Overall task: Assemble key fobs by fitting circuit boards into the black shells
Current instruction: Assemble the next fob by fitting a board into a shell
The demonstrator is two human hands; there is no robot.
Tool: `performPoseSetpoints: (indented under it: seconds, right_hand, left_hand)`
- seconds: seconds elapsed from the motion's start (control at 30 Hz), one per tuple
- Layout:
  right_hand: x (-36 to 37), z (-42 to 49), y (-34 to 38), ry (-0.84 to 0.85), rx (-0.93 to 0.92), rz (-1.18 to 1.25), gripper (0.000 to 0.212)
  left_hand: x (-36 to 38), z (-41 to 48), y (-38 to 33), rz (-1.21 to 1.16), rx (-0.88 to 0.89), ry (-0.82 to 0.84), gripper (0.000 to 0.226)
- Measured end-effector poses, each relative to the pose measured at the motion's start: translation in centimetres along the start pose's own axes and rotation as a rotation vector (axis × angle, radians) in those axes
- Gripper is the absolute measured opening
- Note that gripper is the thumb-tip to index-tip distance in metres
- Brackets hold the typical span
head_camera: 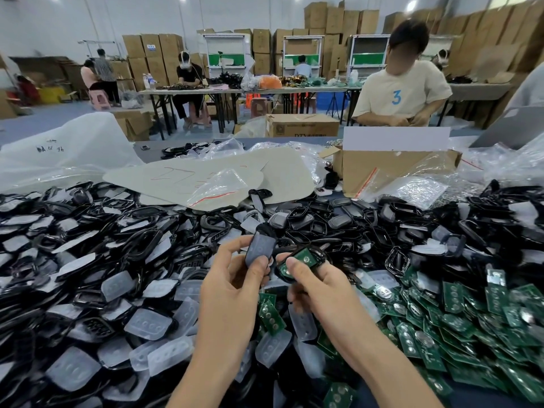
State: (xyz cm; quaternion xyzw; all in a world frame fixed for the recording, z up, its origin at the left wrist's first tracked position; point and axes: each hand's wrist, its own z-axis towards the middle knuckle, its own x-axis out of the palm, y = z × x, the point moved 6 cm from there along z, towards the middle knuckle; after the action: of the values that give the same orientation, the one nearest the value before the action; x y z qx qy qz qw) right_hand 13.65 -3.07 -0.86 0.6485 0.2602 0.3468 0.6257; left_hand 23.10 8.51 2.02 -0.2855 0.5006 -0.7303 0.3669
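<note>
Both hands meet over the table. The left hand has its fingers curled narrowly round an upright black shell faced with a translucent pad. The right hand pinches a second shell, its thumb pressing the green circuit board seated inside. Loose shells are heaped on the left, spare boards on the right, and plastic bags and a cardboard box lie behind.

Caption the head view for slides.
Left hand holds a black shell; right hand holds a second shell with a green board.
</note>
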Motion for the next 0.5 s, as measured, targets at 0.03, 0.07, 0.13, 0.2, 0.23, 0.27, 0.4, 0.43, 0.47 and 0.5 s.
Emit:
performPoseSetpoints:
  seconds: [0.03, 0.07, 0.13, 0.2, 0.23, 0.27, 0.4, 0.43, 0.47, 0.5]
  right_hand:
    - [0.2, 0.0, 0.0, 0.02, -0.002, -0.007, 0.034]
    - [0.4, 0.0, 0.0, 0.035, -0.011, -0.014, 0.029]
    - [0.6, -0.1, 0.1, 0.051, -0.032, -0.026, 0.017]
    - [0.6, -0.2, 0.3, 0.063, -0.046, -0.032, 0.013]
    - [0.6, -0.3, 0.3, 0.069, -0.053, -0.037, 0.01]
    - [0.7, -0.3, 0.4, 0.073, -0.061, -0.043, 0.008]
    - [0.9, -0.6, 1.0, 0.077, -0.09, -0.056, 0.006]
    - [0.9, -0.6, 1.0, 0.077, -0.089, -0.058, 0.006]
    - [0.9, -0.7, 1.1, 0.079, -0.089, -0.058, 0.005]
    - [0.9, -0.8, 1.2, 0.082, -0.089, -0.057, 0.004]
  left_hand:
    - [0.1, -0.1, 0.0, 0.042, 0.014, 0.01, 0.033]
    - [0.1, -0.1, 0.0, 0.084, 0.026, 0.016, 0.035]
    - [0.0, -0.1, 0.1, 0.15, 0.045, 0.008, 0.034]
    - [-0.1, -0.1, 0.2, 0.182, 0.057, -0.005, 0.032]
    - [-0.1, -0.1, 0.3, 0.184, 0.058, -0.006, 0.032]
    - [0.0, -0.1, 0.3, 0.188, 0.058, -0.004, 0.032]
    - [0.1, -0.2, 0.3, 0.249, 0.073, 0.017, 0.037]
    - [0.1, -0.2, 0.2, 0.272, 0.083, 0.021, 0.038]
    - [0.2, -0.3, 0.1, 0.287, 0.09, 0.023, 0.039]
    - [0.2, -0.3, 0.1, 0.296, 0.094, 0.024, 0.04]
